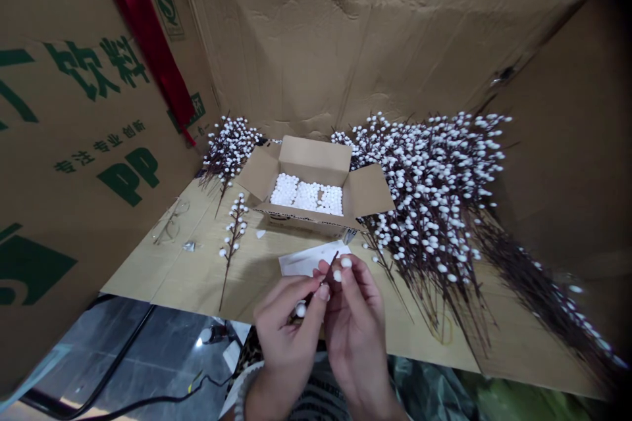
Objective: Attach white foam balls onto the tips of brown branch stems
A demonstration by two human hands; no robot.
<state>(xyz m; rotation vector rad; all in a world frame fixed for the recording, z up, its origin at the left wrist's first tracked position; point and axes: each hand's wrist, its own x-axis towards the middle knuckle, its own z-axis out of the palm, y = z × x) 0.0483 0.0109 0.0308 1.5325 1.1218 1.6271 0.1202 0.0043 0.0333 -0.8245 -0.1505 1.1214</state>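
Close together at the table's front edge are my left hand (291, 316) and my right hand (358, 322). My left hand pinches a dark brown stem (332, 267) of an artificial berry branch between thumb and fingers. A white ball (301, 308) shows beside its fingers. My right hand is closed on a white foam berry (346, 263) at its fingertips, with another white berry (337, 275) right by the stem. Whether that second one sits on the stem, I cannot tell. Beyond my hands stands an open cardboard box (306, 227) holding many loose white foam balls (309, 196).
A finished-looking berry branch (232, 243) lies left of the box, with a small bunch (230, 145) behind it. At right is a large heap of berry branches (429, 177) and a bundle of bare brown stems (523, 276). White paper (311, 259) lies before the box. Cardboard walls (276, 46) surround the table.
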